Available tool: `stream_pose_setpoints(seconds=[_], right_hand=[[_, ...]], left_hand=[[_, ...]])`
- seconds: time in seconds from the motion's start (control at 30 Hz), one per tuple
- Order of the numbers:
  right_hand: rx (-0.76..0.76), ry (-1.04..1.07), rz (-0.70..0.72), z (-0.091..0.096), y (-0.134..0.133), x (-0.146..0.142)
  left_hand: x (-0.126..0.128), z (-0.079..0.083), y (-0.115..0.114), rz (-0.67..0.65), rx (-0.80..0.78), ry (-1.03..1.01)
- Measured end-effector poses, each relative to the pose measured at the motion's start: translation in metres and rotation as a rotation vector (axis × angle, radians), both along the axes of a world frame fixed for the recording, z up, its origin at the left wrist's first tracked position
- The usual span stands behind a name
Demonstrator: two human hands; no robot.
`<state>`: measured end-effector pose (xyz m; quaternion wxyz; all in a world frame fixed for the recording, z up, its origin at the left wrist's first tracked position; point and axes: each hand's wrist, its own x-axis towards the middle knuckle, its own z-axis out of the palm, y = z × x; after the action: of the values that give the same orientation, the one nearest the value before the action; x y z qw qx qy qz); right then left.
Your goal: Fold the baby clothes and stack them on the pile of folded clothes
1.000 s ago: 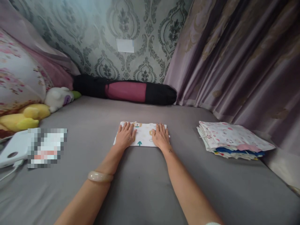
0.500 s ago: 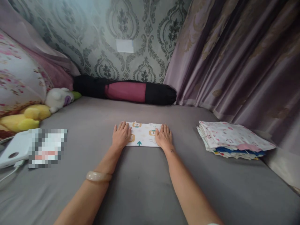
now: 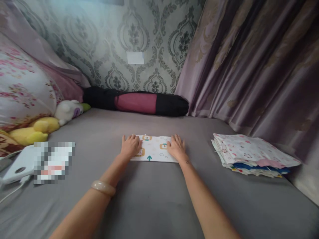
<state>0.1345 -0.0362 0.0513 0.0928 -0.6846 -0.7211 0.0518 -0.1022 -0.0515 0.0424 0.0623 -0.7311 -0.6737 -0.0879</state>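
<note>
A folded white cloth (image 3: 154,149) printed with tan animal faces and a green arrow-like plant lies flat on the grey bed sheet (image 3: 154,196). My left hand (image 3: 131,146) rests palm down on its left end, fingers stretched forward and a little bent. On the right end lies my right hand (image 3: 176,147), also flat, with its fingers apart and the thumb toward the middle of the cloth. Neither hand grasps it. The cloth's outer ends are partly hidden under the hands.
To the right is a stack of folded patterned cloths (image 3: 256,151). A black and maroon bolster-shaped bag (image 3: 136,102) lies along the wall. At left are a white device (image 3: 22,166) with a cable, a blurred-out item (image 3: 54,162), plush toys (image 3: 68,111) and a floral pillow (image 3: 22,83).
The view has tilted up slightly, so everything sits a little lower. Both hands remain on the cloth; the right one seems slightly farther out to the right.
</note>
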Motion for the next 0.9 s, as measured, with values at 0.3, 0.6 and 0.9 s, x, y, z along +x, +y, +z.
stream_pose_setpoints(seconds=[0.3, 0.6, 0.9], right_hand=[[-0.114, -0.066, 0.285, 0.010, 0.035, 0.018], [-0.300, -0.040, 0.319, 0.023, 0.069, 0.023], [-0.328, 0.081, 0.407, 0.042, 0.069, 0.031]], left_hand=[[-0.024, 0.030, 0.061, -0.169, -0.372, -0.076], [-0.031, 0.034, 0.092, -0.195, -0.585, -0.165], [-0.045, 0.040, 0.085, -0.247, -0.581, -0.282]])
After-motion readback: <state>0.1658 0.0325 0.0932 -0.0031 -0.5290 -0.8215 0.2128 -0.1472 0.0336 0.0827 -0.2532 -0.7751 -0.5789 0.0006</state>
